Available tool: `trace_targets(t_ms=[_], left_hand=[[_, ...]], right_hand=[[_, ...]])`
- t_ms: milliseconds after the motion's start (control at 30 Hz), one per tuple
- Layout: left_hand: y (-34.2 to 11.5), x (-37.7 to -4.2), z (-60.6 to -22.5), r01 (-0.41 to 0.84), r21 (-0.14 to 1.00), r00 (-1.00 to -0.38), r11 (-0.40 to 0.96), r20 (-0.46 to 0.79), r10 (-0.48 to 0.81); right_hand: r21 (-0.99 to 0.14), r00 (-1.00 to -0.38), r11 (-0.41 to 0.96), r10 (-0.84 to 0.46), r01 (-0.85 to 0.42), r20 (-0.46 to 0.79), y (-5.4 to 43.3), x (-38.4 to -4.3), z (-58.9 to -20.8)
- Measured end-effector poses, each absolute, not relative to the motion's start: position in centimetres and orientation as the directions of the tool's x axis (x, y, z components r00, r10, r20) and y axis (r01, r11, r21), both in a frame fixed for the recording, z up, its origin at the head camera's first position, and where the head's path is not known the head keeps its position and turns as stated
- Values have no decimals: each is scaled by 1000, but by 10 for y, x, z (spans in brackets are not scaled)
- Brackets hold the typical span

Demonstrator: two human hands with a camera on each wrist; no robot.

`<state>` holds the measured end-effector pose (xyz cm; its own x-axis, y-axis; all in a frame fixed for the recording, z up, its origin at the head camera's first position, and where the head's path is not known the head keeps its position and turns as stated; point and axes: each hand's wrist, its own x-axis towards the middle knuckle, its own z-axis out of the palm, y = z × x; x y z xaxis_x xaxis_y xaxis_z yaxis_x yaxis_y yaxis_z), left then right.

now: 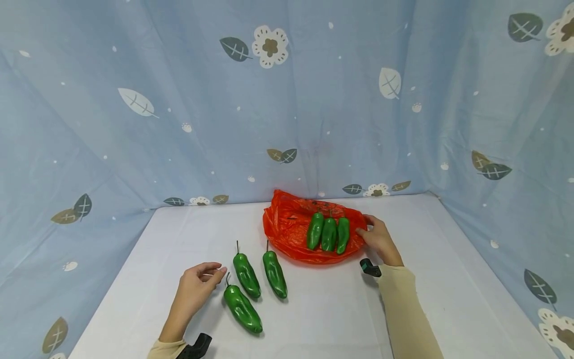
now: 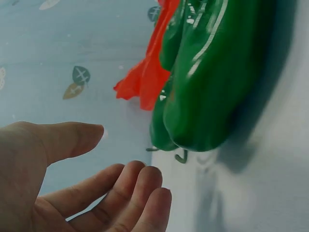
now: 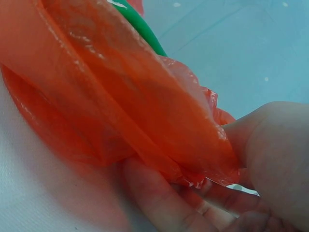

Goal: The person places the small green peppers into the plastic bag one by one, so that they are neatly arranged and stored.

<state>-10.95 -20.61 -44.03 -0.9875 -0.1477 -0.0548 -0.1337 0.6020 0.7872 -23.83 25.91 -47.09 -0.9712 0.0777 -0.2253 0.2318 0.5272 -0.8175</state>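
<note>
A red plastic bag [image 1: 287, 234] lies spread at the back of the table, with three green peppers [image 1: 329, 234] on it. Its right edge is pinched by my right hand [image 1: 378, 239]; in the right wrist view the thumb is above the thin red film [image 3: 145, 111] and fingers are beneath it. Three more green peppers lie on the table: one in front [image 1: 242, 309], one behind it [image 1: 246, 275] and one to the right [image 1: 274, 274]. My left hand [image 1: 195, 291] hovers beside the front pepper's stem, fingers loosely bent, with a gap between thumb and fingers and nothing held [image 2: 116, 193].
A white cloth [image 1: 327, 314] covers the table. Blue patterned fabric [image 1: 332, 114] hangs behind it and along both sides. Dark wrist devices sit at the left cuff [image 1: 196, 347] and beside the right wrist [image 1: 370, 268].
</note>
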Motion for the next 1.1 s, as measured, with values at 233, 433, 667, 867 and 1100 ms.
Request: trace_targets(t_ms=[233, 433, 667, 867, 1100], left_hand=[[-208, -102, -447, -168, 777, -984, 607, -94, -151], [-206, -98, -455, -175, 784, -984, 596, -117, -136], [-201, -95, -460, -192, 781, -981, 594, -153, -116], [-198, -94, -463, -199, 779, -980, 595, -170, -105], [-195, -92, -460, -204, 756, -978, 623, -183, -98]], right_hand=[[-822, -967, 513, 85, 248, -239, 259, -238, -471], [-816, -968, 524, 82, 243, -235, 260, -238, -471], [-818, -966, 517, 84, 253, -245, 259, -238, -471], [-819, -967, 518, 85, 247, -239, 260, -239, -472], [-818, -971, 525, 82, 234, -225, 261, -239, -473]])
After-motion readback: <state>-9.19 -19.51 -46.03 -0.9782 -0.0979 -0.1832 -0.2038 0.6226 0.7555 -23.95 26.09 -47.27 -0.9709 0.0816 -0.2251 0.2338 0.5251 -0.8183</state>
